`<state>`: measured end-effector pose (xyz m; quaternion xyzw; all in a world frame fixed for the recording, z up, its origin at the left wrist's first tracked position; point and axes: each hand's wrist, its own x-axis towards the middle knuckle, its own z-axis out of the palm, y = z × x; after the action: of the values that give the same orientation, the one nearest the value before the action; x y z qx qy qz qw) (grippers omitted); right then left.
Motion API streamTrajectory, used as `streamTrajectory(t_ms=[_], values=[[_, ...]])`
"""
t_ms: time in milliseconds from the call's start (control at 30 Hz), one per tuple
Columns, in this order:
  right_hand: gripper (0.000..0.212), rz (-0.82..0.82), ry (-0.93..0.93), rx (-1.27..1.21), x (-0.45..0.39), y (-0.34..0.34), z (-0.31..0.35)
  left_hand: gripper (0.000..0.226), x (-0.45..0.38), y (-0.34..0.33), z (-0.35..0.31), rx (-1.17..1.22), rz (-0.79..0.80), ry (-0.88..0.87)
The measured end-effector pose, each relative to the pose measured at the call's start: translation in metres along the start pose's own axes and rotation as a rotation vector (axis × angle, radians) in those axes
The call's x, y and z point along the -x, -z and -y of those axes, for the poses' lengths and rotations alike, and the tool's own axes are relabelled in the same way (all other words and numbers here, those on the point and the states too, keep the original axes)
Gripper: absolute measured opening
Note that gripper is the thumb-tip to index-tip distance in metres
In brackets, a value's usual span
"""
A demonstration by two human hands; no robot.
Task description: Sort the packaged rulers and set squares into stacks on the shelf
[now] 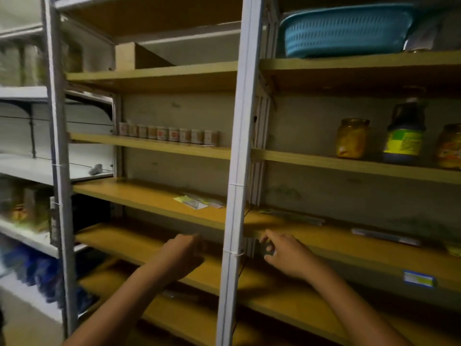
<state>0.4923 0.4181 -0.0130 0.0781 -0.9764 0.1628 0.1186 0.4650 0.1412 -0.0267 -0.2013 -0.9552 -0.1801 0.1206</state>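
Seemingly both hands reach in to gather — left hand (183, 254) curled, contents unclear; right hand (284, 255) loose, empty — packets (197, 201) scattered along shelf (139, 196), unstacked.

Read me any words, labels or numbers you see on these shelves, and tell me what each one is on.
No text here can be read.
Row of small jars: labels blurred.
Dark bottle: green and yellow label, print blurred.
Yellow jar: label unreadable.
Blue shelf tag: too small to read.
Packaged rulers: print too blurred.
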Motion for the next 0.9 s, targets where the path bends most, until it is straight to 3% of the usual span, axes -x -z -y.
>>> streamTrajectory(t_ms=[300, 900], values=[[0.032, 0.036, 0.015, -0.047, -0.057, -0.054, 0.091, 0.028, -0.013, 0.032, 0.108, 0.026, 0.017, 0.019], [0.038, -0.003, 0.055, -0.007, -0.274, -0.104, 0.112, 0.029, -0.196, 0.029, 0.222, 0.066, 0.004, -0.05]])
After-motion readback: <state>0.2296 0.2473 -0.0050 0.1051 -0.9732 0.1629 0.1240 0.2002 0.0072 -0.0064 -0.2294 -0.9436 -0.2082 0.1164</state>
